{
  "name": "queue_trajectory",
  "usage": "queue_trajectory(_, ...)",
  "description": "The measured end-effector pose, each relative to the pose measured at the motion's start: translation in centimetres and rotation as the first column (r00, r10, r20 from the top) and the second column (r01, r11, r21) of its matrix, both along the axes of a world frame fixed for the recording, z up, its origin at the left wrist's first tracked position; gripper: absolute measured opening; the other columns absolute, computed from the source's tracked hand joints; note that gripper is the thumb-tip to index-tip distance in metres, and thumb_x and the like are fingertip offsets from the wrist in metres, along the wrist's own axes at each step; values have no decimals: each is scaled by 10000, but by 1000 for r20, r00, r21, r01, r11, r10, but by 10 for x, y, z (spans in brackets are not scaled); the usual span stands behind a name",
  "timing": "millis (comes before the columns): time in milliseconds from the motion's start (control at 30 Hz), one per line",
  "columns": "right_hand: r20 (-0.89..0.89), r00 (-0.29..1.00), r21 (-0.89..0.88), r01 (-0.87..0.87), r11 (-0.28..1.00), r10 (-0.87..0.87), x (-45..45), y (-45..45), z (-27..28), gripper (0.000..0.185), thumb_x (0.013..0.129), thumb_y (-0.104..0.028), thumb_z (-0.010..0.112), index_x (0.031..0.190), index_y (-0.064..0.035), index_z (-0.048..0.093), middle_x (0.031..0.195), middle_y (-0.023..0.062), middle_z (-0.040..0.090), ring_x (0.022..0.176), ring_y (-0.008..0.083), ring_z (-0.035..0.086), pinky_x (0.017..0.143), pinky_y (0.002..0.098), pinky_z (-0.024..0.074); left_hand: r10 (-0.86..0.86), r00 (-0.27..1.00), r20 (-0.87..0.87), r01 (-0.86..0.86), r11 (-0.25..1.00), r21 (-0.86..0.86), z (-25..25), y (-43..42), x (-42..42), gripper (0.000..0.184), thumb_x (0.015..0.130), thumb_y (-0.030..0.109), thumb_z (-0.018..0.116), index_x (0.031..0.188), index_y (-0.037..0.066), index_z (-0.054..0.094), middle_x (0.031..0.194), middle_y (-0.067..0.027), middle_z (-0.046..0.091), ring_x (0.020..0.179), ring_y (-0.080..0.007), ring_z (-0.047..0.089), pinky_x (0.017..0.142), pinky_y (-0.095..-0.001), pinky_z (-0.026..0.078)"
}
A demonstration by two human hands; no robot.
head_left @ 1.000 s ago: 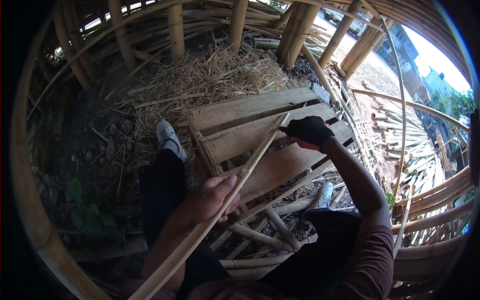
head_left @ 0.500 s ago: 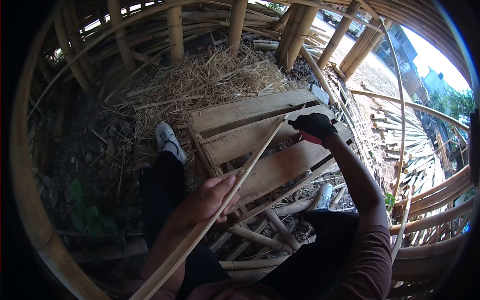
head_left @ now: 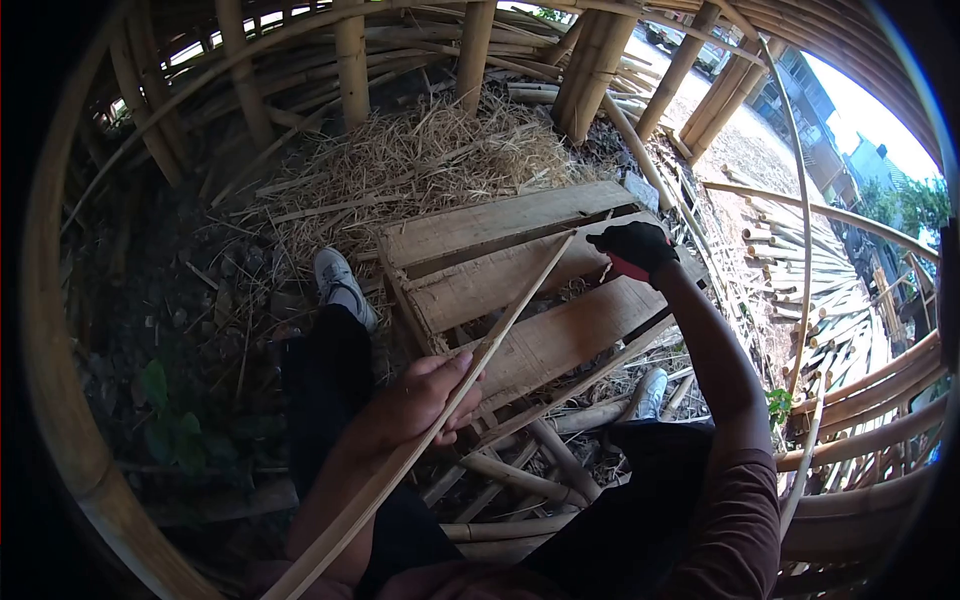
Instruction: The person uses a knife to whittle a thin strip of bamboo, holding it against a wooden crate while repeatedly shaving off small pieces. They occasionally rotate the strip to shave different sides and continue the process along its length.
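My left hand (head_left: 432, 398) is closed around a long, pale bamboo strip (head_left: 505, 318), which slants from my lap up over the low wooden bench (head_left: 455, 297). My right hand (head_left: 638, 252), in a black glove with a red palm, is just right of the strip's far tip, with a small gap between them. Its fingers are curled, and a small dark end shows by the wrist side; what the hand holds is hidden. The bench top is made of several rough planks with gaps between them.
Bamboo shavings (head_left: 430, 150) are heaped behind the bench. Upright bamboo posts (head_left: 592, 75) stand beyond. Cut bamboo poles (head_left: 825, 290) lie stacked at the right. A thin curved strip (head_left: 803, 210) hangs on the right side. My shoes (head_left: 338, 280) flank the bench.
My right hand has shifted slightly to the right, away from the strip's tip. The left hand and the strip stay almost where they were.
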State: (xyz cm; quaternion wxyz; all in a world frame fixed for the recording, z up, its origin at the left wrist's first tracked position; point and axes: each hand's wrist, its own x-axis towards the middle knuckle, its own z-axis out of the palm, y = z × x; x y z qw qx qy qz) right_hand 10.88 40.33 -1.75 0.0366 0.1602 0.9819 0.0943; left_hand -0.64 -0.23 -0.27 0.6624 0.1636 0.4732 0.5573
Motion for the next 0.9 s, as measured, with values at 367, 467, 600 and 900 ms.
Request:
queue_trajectory(367, 33, 999, -15, 23, 1000, -22, -1, -22, 1, 349, 970, -451, 439, 1085, -251, 701, 1014, 8, 713, 918, 263, 678, 774, 418, 536, 20, 999, -28, -21, 1000, -20, 5, -1, 3, 325, 1061, 377, 352, 1004, 82, 477, 536, 54, 366, 402, -34, 320, 366, -187, 290)
queue_trajectory(467, 89, 939, 145, 318, 937, -332, 10, 26, -7, 486, 975, -526, 382, 1036, -183, 719, 1057, 83, 712, 966, 303, 674, 829, 437, 529, 34, 999, 24, -34, 999, -3, 8, 0, 2, 316, 1064, 360, 346, 1011, 76, 475, 531, 50, 363, 376, -35, 320, 334, -183, 280)
queue_trajectory(600, 13, 948, 180, 311, 933, -318, 13, 28, -14, 504, 981, -543, 345, 1034, -194, 705, 1041, 68, 712, 940, 306, 674, 789, 428, 522, 83, 990, 109, -82, 996, -20, 12, 0, 1, 304, 1068, 336, 337, 1017, 69, 474, 523, 50, 356, 339, -36, 306, 290, -176, 260)
queue_trajectory(900, -289, 957, -587, -159, 794, -22, 6, -130, 16, 369, 1025, -368, 450, 1184, -92, 636, 925, 122, 678, 797, 256, 648, 747, 361, 510, 91, 935, 344, -110, 993, 37, 1, 1, -2, 261, 1069, 282, 313, 1018, 67, 453, 522, 59, 355, 326, -20, 310, 284, -165, 252)
